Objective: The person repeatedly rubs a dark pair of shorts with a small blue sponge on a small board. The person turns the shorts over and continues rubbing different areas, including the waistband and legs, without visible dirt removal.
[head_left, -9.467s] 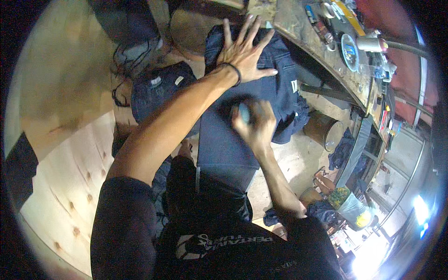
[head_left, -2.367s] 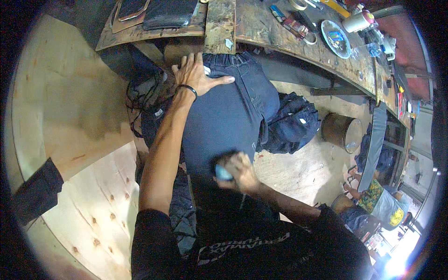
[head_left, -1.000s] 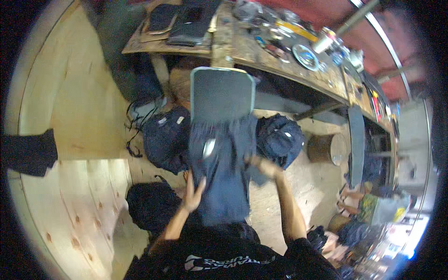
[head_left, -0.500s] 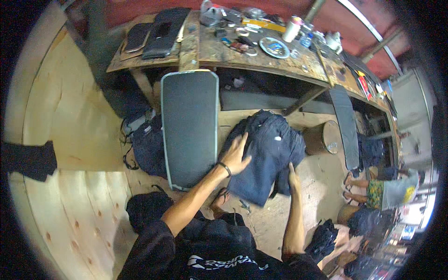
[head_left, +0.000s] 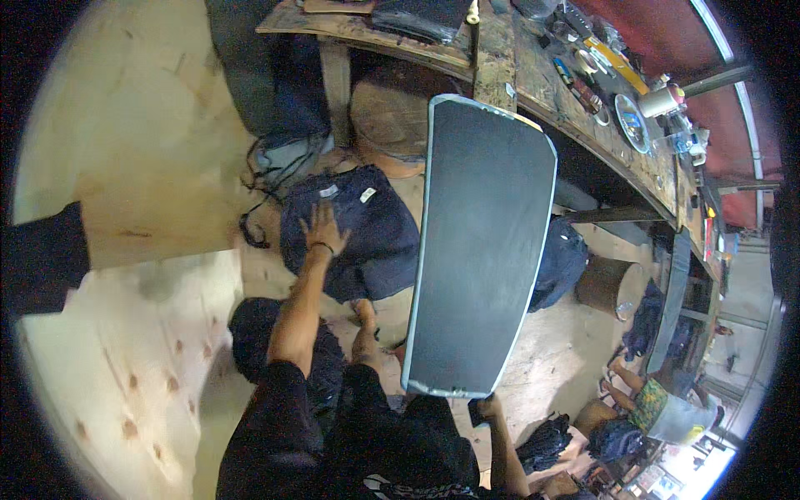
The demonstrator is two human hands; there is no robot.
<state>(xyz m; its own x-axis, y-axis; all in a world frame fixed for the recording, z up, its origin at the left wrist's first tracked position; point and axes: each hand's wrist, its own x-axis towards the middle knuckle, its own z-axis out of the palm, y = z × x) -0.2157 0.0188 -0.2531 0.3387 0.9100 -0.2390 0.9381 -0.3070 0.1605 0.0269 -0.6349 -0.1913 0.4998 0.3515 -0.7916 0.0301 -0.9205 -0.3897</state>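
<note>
My left hand (head_left: pixel 323 227) lies with fingers spread on a pile of dark navy cloth garments (head_left: pixel 379 237), low to the left of a long board. Small white labels show on the pile's upper part. The dark grey board (head_left: pixel 487 250) has a pale edging and juts from the worktable toward me. By its near right corner, my right hand (head_left: pixel 493 407) is closed around a small dark item (head_left: pixel 478 411) whose kind I cannot make out. Beyond the board's right edge, another navy garment pile (head_left: pixel 562 262) is partly hidden.
The worktable (head_left: pixel 550 100) carries a blue plate (head_left: pixel 632 123), a white thread cone (head_left: pixel 661 102) and tape rolls. A brown drum (head_left: pixel 612 286) stands right of the board. A black bundle (head_left: pixel 283 337) lies near my left arm. Another person (head_left: pixel 671 412) is far right.
The view has swung left. My left hand has moved from the right-hand garments to the left pile. My right hand has left those garments and now grips a dark item beside the board.
</note>
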